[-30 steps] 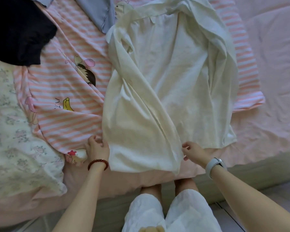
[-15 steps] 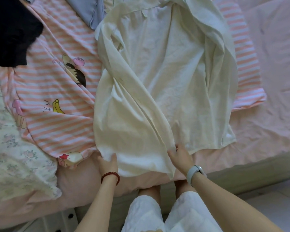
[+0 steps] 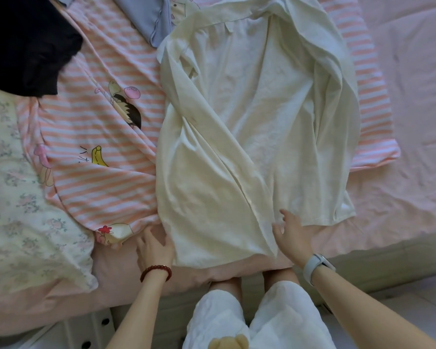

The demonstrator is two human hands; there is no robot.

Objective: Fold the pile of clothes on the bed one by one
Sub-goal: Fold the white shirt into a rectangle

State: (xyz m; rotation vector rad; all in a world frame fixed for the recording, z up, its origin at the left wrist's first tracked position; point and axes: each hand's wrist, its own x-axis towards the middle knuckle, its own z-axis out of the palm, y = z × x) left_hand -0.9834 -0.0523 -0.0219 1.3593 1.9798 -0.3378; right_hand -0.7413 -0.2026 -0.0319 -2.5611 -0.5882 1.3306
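Observation:
A cream white shirt [image 3: 252, 137] lies spread on the bed, collar away from me, its left front panel folded diagonally across the body. My left hand [image 3: 153, 245] rests flat on the sheet at the hem's lower left corner, fingers straight and touching the cloth edge. My right hand [image 3: 294, 233] hovers at the lower right of the folded panel with fingers spread, its thumb against the hem. Neither hand holds anything.
A pink-striped garment [image 3: 103, 152] with cartoon prints lies under and left of the shirt. A black garment [image 3: 25, 44] sits at the top left, a floral cloth [image 3: 15, 202] at the left, and a blue-grey garment [image 3: 149, 16] at the top. The pink sheet [image 3: 413, 96] stretches right; the bed edge [image 3: 388, 260] runs near my legs.
Both hands pinched the shirt's hem earlier and have let it go; their fingers are now straightened. The right hand moved slightly right and spread open.

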